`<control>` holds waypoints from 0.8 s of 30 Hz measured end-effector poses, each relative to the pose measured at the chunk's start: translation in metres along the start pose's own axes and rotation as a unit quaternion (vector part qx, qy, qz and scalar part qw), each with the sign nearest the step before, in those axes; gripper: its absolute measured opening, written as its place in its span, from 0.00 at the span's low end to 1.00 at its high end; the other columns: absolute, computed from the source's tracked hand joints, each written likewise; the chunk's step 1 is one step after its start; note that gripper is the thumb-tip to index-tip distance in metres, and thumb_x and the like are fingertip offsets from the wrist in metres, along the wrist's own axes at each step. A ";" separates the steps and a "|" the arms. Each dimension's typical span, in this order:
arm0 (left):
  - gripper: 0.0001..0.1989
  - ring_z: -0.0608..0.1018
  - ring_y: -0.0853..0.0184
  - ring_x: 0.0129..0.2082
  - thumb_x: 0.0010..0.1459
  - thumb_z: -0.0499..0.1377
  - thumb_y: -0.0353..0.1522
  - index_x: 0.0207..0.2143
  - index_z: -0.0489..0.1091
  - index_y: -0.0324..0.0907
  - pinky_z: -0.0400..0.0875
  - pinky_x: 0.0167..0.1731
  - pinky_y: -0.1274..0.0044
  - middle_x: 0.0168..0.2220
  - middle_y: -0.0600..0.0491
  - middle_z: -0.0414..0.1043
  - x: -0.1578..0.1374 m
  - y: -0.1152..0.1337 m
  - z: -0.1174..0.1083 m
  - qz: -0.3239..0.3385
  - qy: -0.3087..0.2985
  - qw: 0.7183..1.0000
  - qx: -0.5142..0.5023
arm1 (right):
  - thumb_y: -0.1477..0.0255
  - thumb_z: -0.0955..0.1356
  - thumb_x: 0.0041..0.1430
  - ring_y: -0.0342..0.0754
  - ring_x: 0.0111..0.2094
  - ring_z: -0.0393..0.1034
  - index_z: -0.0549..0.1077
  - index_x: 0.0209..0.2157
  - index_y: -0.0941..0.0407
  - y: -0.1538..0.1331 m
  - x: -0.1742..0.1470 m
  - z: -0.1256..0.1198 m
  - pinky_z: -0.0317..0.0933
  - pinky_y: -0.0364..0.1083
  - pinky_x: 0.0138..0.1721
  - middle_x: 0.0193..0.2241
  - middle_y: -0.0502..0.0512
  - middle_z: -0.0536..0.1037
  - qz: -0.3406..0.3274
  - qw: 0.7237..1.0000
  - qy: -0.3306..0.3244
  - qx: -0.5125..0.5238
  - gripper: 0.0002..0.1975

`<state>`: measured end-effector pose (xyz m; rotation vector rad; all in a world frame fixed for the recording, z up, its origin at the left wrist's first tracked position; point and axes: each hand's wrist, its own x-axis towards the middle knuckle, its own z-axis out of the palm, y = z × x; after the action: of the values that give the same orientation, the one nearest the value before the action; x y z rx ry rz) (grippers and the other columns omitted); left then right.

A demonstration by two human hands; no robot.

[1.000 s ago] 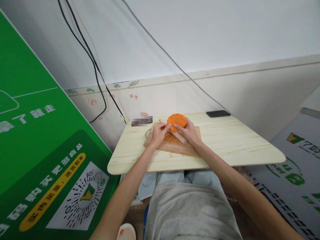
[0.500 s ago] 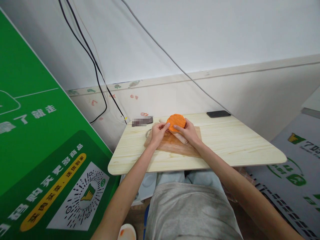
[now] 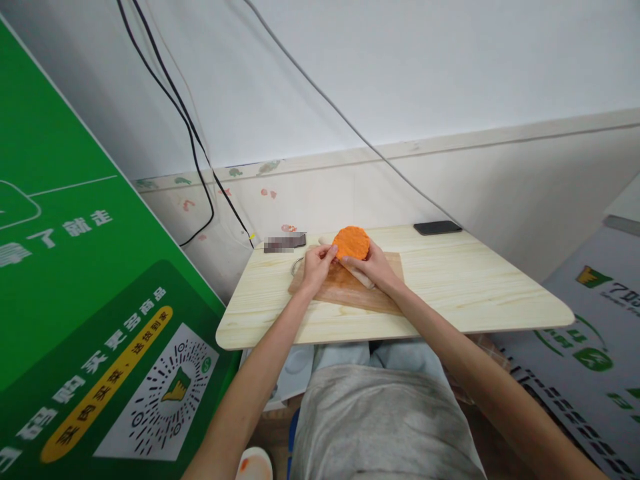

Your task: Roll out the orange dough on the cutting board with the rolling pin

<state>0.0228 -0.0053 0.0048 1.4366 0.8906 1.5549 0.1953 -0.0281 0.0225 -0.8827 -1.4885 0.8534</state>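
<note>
Both hands hold up a flat, round orange disc of dough-like material (image 3: 351, 243) with an uneven edge. My left hand (image 3: 317, 268) pinches its left rim between thumb and fingers. My right hand (image 3: 379, 267) grips the lower right side, its thumb along the bottom edge and the other fingers mostly hidden behind. Beneath the disc, a pale wooden rolling pin (image 3: 367, 281) lies slantwise on a brown wooden board (image 3: 345, 297), partly covered by the hands and disc. A metal ring-like part (image 3: 294, 268) shows at the board's left edge.
The pale wood-grain table (image 3: 465, 287) stands against a wall. A black phone (image 3: 437, 228) lies at the back right, and a dark, partly blurred object (image 3: 300, 241) at the back left. A green printed panel (image 3: 100, 267) rises on the left. Cables (image 3: 190, 127) hang along the wall.
The disc has tilted slightly, showing more of its flat face, and shifted a little left. My right thumb has slid from its face down to the lower edge.
</note>
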 end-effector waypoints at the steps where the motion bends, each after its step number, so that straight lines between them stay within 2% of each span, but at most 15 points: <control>1: 0.19 0.73 0.67 0.28 0.55 0.70 0.49 0.28 0.79 0.42 0.67 0.32 0.76 0.26 0.54 0.75 0.000 0.000 0.000 -0.003 -0.001 1.000 -0.005 | 0.59 0.79 0.50 0.59 0.52 0.75 0.73 0.56 0.53 -0.001 0.000 0.000 0.69 0.59 0.58 0.51 0.59 0.81 -0.001 1.000 0.003 -0.007 0.34; 4: 0.21 0.73 0.67 0.28 0.56 0.69 0.51 0.28 0.79 0.42 0.66 0.31 0.76 0.26 0.54 0.75 0.000 0.000 0.000 -0.011 -0.005 1.000 -0.019 | 0.61 0.78 0.49 0.59 0.52 0.75 0.71 0.59 0.54 0.001 0.001 0.000 0.70 0.58 0.57 0.53 0.60 0.80 -0.007 1.000 0.016 -0.010 0.36; 7: 0.21 0.72 0.69 0.27 0.58 0.68 0.51 0.27 0.78 0.43 0.66 0.31 0.77 0.26 0.55 0.73 0.001 0.000 0.000 -0.021 -0.002 0.999 -0.032 | 0.63 0.78 0.49 0.57 0.54 0.75 0.71 0.58 0.53 0.006 0.002 -0.001 0.72 0.55 0.54 0.55 0.60 0.80 -0.005 1.000 0.016 0.024 0.34; 12: 0.22 0.75 0.68 0.29 0.49 0.75 0.48 0.36 0.80 0.40 0.68 0.31 0.77 0.33 0.51 0.79 0.002 0.001 0.002 -0.038 -0.002 0.996 -0.086 | 0.66 0.76 0.50 0.55 0.48 0.80 0.71 0.55 0.52 0.011 0.003 -0.003 0.75 0.52 0.48 0.50 0.58 0.83 0.029 0.997 0.005 0.071 0.30; 17: 0.23 0.76 0.69 0.29 0.44 0.77 0.47 0.34 0.79 0.39 0.70 0.33 0.77 0.32 0.51 0.80 0.004 -0.001 0.002 -0.047 0.008 0.993 -0.112 | 0.62 0.77 0.52 0.54 0.44 0.80 0.73 0.54 0.53 0.010 0.004 -0.003 0.74 0.53 0.49 0.43 0.57 0.85 0.022 0.997 0.023 0.069 0.28; 24: 0.20 0.78 0.67 0.31 0.46 0.77 0.45 0.33 0.78 0.40 0.70 0.34 0.76 0.33 0.50 0.80 0.005 -0.001 0.000 -0.076 0.007 0.990 -0.122 | 0.59 0.78 0.51 0.54 0.44 0.80 0.77 0.47 0.54 0.008 0.005 -0.002 0.73 0.53 0.51 0.43 0.58 0.85 0.015 0.998 0.013 0.066 0.23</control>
<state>0.0224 -0.0005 0.0059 1.1580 0.7699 1.5036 0.1971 -0.0196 0.0180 -0.8159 -1.3828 0.9481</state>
